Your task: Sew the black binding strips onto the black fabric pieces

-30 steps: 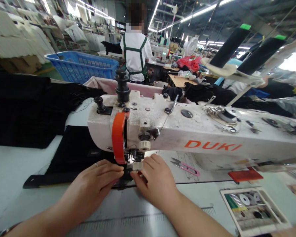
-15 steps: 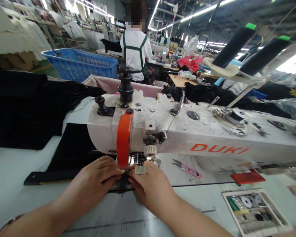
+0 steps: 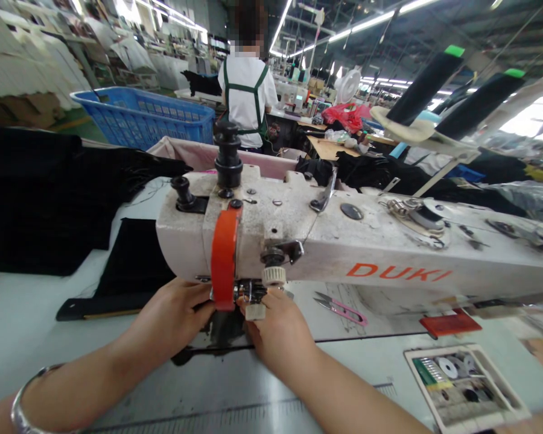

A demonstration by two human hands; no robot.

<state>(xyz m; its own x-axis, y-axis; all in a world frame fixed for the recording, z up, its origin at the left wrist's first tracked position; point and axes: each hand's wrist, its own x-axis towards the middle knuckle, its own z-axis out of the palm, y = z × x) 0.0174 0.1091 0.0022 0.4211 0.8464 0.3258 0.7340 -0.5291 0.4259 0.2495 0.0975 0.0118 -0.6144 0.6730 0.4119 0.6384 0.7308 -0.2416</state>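
Observation:
At the needle end of a white sewing machine, my left hand closes its thumb and fingers on the black cloth. The fingertips pass partly behind the orange strip on the machine head. My right hand is bent in close beside the presser foot, its fingers closed at the cloth's near side and partly hidden by a pale knob. A folded black band of the cloth runs out to the left of my left wrist. What lies right under the needle is hard to see.
Pink-handled thread snips lie under the machine arm. A tray of bobbins is set into the table at right. Piled black cloth covers the left. Beyond are a blue basket, thread cones and a person facing away.
My left hand has shifted slightly left and away from me, leaving a wider gap between the hands. The cloth's left end has slid right and farther off. My right hand has barely moved.

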